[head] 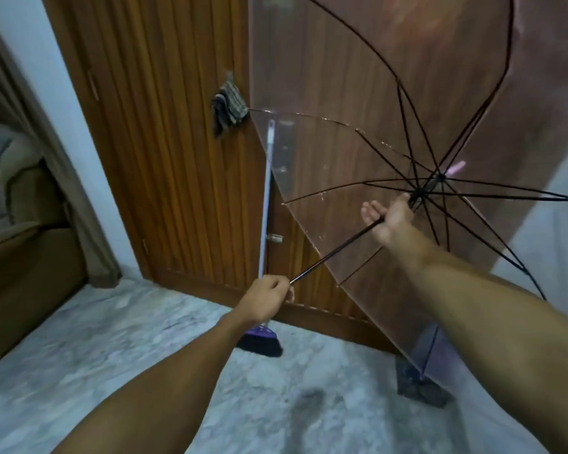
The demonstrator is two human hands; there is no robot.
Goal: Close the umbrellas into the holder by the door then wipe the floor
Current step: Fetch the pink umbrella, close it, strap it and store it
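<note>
Umbrella of clear pinkish plastic with thin black ribs (358,165), spread open before the wooden door (177,126), looks light but unwieldy, best held as now: left hand (268,298) gripping its handle end, right hand (389,217) curled around the shaft near the runner.

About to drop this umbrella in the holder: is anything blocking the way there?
Yes, its own open canopy. It is spread wide and hangs in front of the dark holder on the floor by the door. The left hand grips the handle end, the right hand the shaft near the runner. The broom stands clear, left of the holder.
</note>
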